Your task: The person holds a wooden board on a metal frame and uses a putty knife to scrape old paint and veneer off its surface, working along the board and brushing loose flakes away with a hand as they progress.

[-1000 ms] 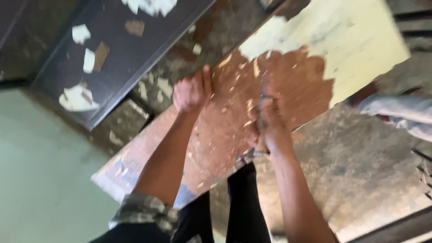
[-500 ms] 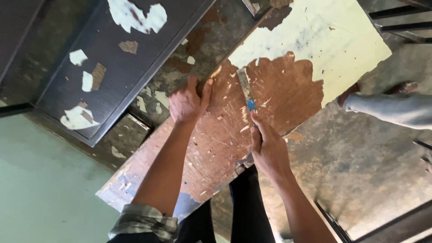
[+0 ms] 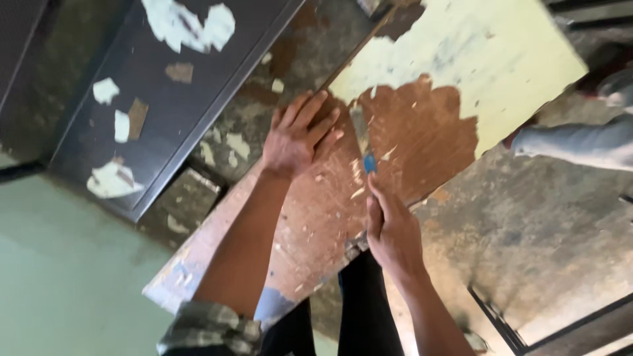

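Observation:
A long wooden board (image 3: pixel 422 132) lies slantwise before me, bare brown wood near me and pale yellow paint (image 3: pixel 475 59) on its far part. My left hand (image 3: pixel 297 135) presses flat on the bare wood, fingers spread. My right hand (image 3: pixel 392 231) is closed around a scraper with a blue handle (image 3: pixel 369 163); its blade (image 3: pixel 358 125) rests on the board at the edge of the remaining paint. Small paint flakes dot the scraped wood.
A dark panel (image 3: pixel 165 86) with peeled paint patches lies at the upper left on a rough floor. Another person's sleeve (image 3: pixel 580 142) reaches in at the right. A pale green wall (image 3: pixel 59 277) fills the lower left. A dark metal frame (image 3: pixel 527 329) sits at the lower right.
The view has shifted closer. My left hand moved up the board and spread flat. My right hand drew back down the board, with the scraper blade pointing at the paint edge.

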A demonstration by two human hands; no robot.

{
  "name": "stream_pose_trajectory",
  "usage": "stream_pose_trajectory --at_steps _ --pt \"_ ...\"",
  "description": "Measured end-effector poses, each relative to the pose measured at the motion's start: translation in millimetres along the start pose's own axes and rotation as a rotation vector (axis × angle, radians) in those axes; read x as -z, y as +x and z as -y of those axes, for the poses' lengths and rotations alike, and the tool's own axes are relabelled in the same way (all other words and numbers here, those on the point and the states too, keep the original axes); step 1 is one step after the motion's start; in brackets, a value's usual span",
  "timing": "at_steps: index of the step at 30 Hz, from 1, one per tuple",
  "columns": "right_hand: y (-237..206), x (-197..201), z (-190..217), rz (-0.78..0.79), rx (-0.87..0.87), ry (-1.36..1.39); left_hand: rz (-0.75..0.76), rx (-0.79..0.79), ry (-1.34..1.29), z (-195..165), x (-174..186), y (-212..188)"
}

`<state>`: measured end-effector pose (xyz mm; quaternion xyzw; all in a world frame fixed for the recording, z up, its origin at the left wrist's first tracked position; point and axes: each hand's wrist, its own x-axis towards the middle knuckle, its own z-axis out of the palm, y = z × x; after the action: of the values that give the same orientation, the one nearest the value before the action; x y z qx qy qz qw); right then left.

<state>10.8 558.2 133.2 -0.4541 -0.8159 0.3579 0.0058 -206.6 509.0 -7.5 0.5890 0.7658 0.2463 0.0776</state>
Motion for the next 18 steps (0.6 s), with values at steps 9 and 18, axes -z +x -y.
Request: stream_pose_trajectory --at_steps 9,18 --pt "35 -13 16 -0.043 -0.024 -0.029 0.001 0.009 -0.083 2 -5 1" --pt "15 -2 11 0.020 -0.169 0.065 -0.046 0.008 -0.065 2 -2 3"
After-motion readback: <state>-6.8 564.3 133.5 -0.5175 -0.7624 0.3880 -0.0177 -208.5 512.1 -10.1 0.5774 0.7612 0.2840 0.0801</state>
